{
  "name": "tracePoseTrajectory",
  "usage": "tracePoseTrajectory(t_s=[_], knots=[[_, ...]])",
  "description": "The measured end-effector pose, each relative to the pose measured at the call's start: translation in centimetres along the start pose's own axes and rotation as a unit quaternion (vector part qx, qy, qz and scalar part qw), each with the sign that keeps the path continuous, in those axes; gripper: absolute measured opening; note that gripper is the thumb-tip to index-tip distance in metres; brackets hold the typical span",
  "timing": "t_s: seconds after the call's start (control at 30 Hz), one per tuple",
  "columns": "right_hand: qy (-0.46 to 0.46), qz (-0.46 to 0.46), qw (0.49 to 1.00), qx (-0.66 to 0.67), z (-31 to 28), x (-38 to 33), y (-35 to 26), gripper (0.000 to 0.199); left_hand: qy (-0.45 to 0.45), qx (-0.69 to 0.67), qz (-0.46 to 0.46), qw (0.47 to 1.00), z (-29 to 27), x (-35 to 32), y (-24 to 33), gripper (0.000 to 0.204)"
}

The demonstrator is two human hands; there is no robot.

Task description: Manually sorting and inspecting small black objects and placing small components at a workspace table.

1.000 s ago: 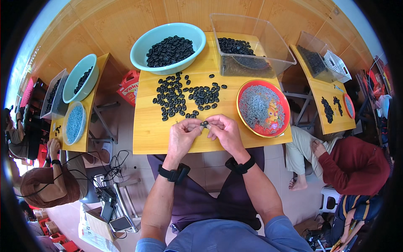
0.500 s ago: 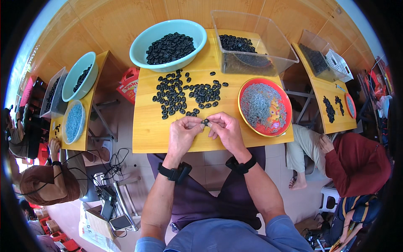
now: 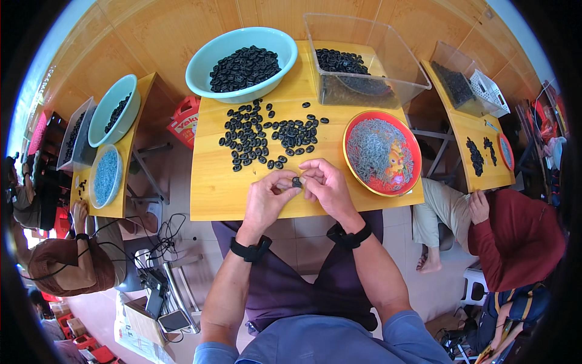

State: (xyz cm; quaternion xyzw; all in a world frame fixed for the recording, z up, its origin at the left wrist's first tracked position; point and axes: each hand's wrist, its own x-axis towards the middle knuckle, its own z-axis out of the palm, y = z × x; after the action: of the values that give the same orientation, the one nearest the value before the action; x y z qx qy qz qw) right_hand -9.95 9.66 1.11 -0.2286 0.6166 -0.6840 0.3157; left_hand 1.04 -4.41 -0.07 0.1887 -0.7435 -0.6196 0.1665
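Above the near part of the yellow table [image 3: 224, 200], a small black oval piece [image 3: 296, 181] is pinched between the thumb and fingers of my left hand [image 3: 267, 195]. My right hand [image 3: 327, 189] meets it from the other side, thumb and fingertips closed against the piece; whether a tiny part is also between them is hidden. Just beyond my hands lie many loose black oval pieces [image 3: 245, 138], each with holes. To the right of my right hand stands a red plate [image 3: 416, 159] with a yellow rim, heaped with thin blue-grey bits [image 3: 371, 145].
A light-blue basin [image 3: 197, 79] of black pieces stands at the far left of the table. Beside it is a clear plastic bin [image 3: 394, 60], partly filled. People sit at side tables: a brown garment [image 3: 57, 273] left, a dark-red sleeve [image 3: 491, 249] right. Cables [image 3: 167, 239] hang at left.
Both hands have shifted slightly toward me and the black piece has turned, showing more of its face. The person at right has moved a hand a little upward.
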Motion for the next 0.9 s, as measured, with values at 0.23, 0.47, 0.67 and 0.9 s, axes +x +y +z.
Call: tracePoseTrajectory(t_s=[0.23,0.47,0.67,0.9], knots=[[-0.017,0.024,0.999,-0.018,-0.4,0.1,-0.2,0.023,0.003,0.19,0.071,0.979,0.5,-0.2,1.3,0.032],[0.02,-0.039,0.997,-0.068,0.5,0.0,1.6,0.023,0.039,0.259,0.182,0.948,0.9,-0.5,0.4,0.031],[0.031,-0.059,0.993,-0.097,0.7,-0.2,1.5,0.023,0.039,0.271,0.19,0.943,1.0,-0.8,0.9,0.03],[0.013,-0.056,0.992,-0.115,0.7,-0.3,1.3,0.023,0.05,0.261,0.183,0.947,0.9,-1.0,0.2,0.026]])
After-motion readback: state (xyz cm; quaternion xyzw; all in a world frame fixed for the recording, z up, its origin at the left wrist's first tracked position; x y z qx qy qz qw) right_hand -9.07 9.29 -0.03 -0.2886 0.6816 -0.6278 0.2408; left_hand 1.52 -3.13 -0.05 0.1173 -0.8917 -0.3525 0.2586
